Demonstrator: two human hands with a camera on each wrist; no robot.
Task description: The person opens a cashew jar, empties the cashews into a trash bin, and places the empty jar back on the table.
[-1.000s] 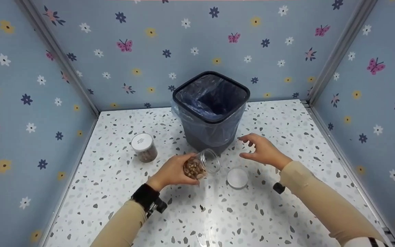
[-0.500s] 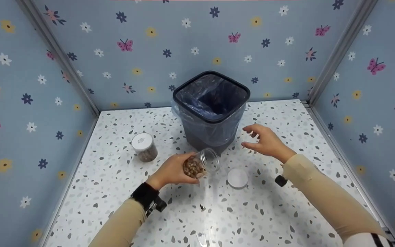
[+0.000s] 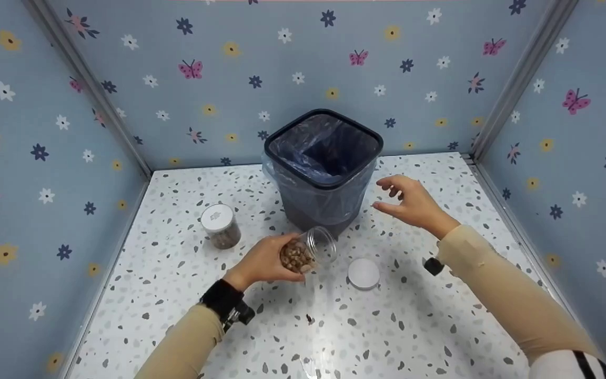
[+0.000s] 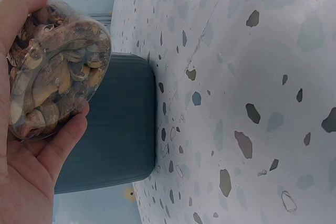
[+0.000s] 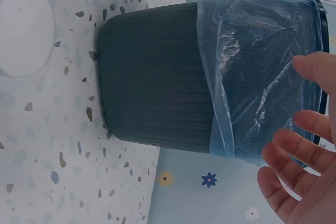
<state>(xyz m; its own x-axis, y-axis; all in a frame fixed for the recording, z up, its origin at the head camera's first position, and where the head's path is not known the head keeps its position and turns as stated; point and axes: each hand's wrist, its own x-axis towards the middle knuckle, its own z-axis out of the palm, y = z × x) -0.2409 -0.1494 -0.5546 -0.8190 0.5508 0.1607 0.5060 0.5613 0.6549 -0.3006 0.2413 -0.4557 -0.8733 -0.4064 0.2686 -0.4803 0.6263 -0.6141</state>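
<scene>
My left hand point(image 3: 266, 261) grips a clear plastic jar point(image 3: 322, 245), tilted with its uncapped mouth toward the bin. Brown, dried-looking pieces point(image 4: 55, 80) fill its lower part, seen through the base in the left wrist view. Right of the bin my right hand point(image 3: 411, 202) hovers with fingers loosely bent, holding nothing. The dark bin point(image 3: 313, 205) stands at the back centre, lined with a translucent blue bag point(image 5: 257, 72) folded over its rim. A round white lid point(image 3: 364, 273) lies on the table right of the jar.
A second clear jar point(image 3: 224, 234) with a white lid and brownish contents stands upright at the left. The speckled white table point(image 3: 387, 337) is bounded by flowered blue panels point(image 3: 303, 68). A small dark scrap point(image 3: 309, 319) lies near the front.
My right hand has moved up and away, slightly rightward, along the right side of the bin. The left hand and its jar have stayed nearly still.
</scene>
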